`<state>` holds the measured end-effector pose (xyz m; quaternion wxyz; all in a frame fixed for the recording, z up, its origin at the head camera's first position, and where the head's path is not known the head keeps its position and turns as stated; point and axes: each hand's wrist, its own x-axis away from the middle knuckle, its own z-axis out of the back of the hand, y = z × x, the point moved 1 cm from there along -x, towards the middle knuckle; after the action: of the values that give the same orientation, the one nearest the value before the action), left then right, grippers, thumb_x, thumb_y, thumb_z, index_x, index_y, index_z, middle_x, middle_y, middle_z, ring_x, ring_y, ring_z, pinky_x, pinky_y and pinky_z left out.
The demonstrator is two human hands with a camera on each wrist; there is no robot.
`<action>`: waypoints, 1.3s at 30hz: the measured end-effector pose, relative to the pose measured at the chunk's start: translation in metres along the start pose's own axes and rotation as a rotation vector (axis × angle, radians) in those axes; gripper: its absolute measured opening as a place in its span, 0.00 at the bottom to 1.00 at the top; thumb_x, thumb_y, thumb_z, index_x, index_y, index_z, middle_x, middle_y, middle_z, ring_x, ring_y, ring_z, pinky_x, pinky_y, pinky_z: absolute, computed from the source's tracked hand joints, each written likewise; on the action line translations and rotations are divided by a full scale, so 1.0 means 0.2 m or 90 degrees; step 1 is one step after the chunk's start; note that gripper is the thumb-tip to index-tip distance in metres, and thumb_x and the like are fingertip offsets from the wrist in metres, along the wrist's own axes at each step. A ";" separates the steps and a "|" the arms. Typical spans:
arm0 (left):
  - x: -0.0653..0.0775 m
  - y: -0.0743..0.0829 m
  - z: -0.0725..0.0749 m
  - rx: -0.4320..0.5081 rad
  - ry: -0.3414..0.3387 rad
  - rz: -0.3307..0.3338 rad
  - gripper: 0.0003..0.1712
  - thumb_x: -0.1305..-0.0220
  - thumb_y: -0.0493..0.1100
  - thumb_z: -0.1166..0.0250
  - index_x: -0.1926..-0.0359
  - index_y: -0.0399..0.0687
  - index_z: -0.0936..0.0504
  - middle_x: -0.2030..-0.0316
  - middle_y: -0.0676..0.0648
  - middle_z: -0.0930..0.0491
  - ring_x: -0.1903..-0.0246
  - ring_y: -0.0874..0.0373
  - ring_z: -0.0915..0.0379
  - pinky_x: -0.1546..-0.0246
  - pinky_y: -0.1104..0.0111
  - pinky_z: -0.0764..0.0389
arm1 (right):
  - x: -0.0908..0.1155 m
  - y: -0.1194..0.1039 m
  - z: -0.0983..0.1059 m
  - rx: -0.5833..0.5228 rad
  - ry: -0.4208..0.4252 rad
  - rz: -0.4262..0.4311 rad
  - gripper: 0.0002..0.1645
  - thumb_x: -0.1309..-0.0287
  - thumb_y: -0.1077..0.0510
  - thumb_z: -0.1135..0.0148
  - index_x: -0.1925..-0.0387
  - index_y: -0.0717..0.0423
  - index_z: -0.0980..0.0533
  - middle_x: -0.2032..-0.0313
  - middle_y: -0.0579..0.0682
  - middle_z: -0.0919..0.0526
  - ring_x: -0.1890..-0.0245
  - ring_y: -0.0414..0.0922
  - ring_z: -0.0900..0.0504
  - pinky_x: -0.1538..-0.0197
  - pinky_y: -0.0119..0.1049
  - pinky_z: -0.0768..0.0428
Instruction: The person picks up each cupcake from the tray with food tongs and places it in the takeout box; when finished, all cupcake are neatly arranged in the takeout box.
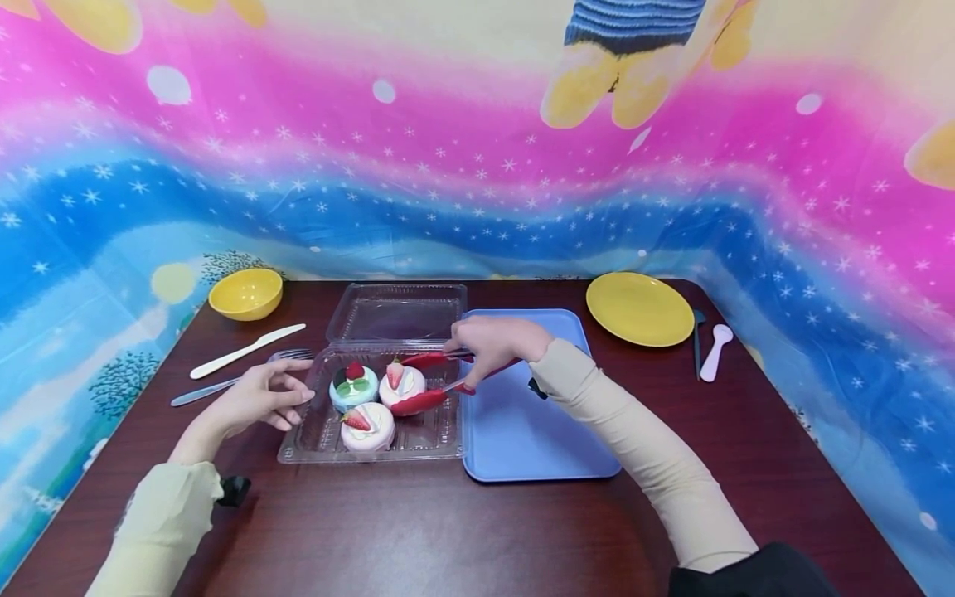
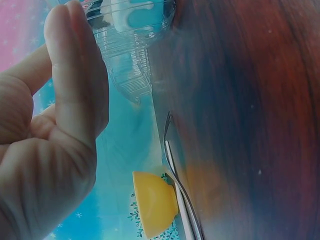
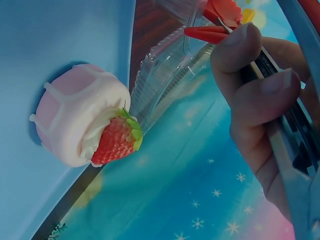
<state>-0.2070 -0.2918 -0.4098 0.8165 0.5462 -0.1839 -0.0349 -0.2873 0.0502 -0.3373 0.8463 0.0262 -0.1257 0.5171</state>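
My right hand [image 1: 498, 342] grips metal tongs with red tips [image 1: 419, 403]. The tips lie on either side of a pink cake [image 1: 407, 390] topped with a strawberry. That cake sits in the clear plastic container [image 1: 436, 444], along with a second pink cake [image 1: 369, 431] and a pale blue-green cake [image 1: 352, 396] with a red berry. My left hand [image 1: 249, 402] has loosely bent fingers, their tips right at the container's left wall. Another strawberry-topped pink cake [image 3: 82, 115] rests on the blue tray [image 3: 65, 30] in the right wrist view; my right arm hides it from the head view.
The container's lid [image 1: 399, 311] lies open behind it. A yellow bowl [image 1: 246, 294], a cream knife [image 1: 246, 351] and a metal fork [image 1: 212, 390] lie on the left. On the right are a yellow plate [image 1: 639, 309], a dark utensil [image 1: 697, 344] and a pale spoon [image 1: 716, 352].
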 end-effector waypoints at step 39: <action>0.00 0.00 0.00 -0.008 -0.003 -0.006 0.41 0.41 0.42 0.38 0.34 0.34 0.49 0.64 0.39 0.26 0.78 0.53 0.23 0.75 0.60 0.18 | -0.01 -0.01 0.02 -0.009 -0.031 -0.029 0.41 0.63 0.41 0.30 0.44 0.52 0.28 0.68 0.47 0.27 0.72 0.40 0.35 0.72 0.28 0.34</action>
<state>-0.2061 -0.2911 -0.4090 0.8194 0.5418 -0.1827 -0.0412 -0.2870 0.0469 -0.3335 0.8545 0.0357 -0.1490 0.4963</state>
